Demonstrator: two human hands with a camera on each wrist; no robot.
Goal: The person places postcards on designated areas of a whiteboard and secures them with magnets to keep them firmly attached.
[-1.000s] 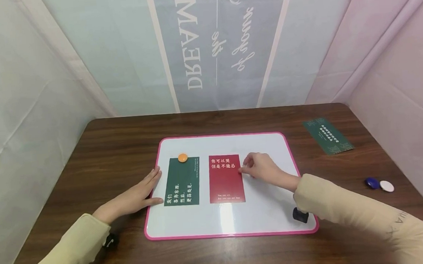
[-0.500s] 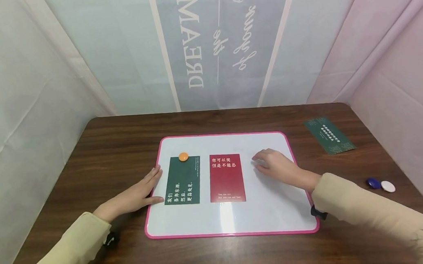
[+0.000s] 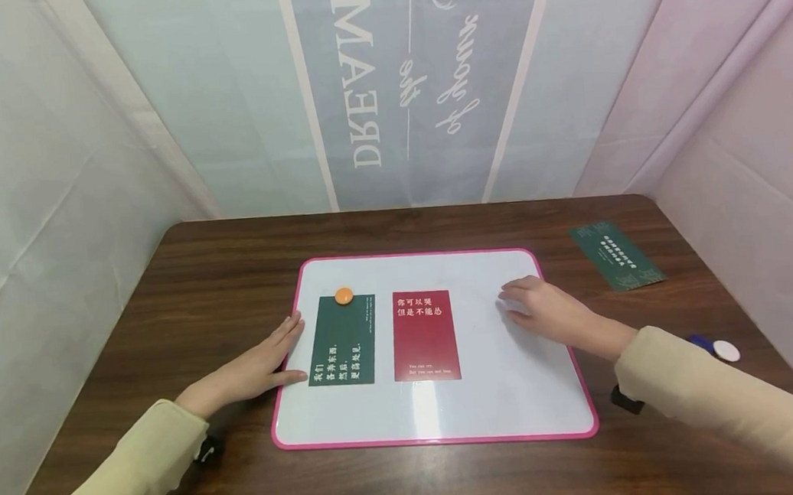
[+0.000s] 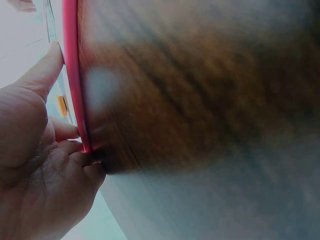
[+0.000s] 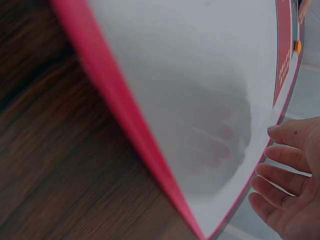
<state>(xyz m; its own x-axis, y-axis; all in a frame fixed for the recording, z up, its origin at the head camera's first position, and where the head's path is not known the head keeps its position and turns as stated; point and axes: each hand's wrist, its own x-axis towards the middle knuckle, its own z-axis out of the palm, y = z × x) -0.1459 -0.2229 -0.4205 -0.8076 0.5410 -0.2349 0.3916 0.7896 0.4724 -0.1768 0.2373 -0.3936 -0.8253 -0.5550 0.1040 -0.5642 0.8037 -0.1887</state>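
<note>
A whiteboard (image 3: 490, 402) with a pink rim lies flat on the table. My left hand (image 3: 263, 368) rests at its left edge with fingers extended, and the left wrist view shows the thumb (image 4: 45, 70) against the pink rim. On the board, a dark green card (image 3: 344, 347) has an orange round magnet (image 3: 344, 296) at its top edge. A red card (image 3: 425, 337) lies to its right with no magnet on it. Over the board's right part is my right hand (image 3: 546, 310), holding nothing, its fingers (image 5: 282, 177) loosely spread and their reflection showing on the white surface.
Beyond the board's right side, another green card (image 3: 616, 255) lies slantwise on the wooden table (image 3: 217, 252). Two round magnets, one blue (image 3: 702, 344) and one white (image 3: 726, 350), sit near the right forearm, the blue one partly covered by the sleeve. Curtains enclose the table.
My right hand has left the red card's right edge and moved rightward across the board, its fingers loosening. The left hand and both cards on the board have stayed put.
</note>
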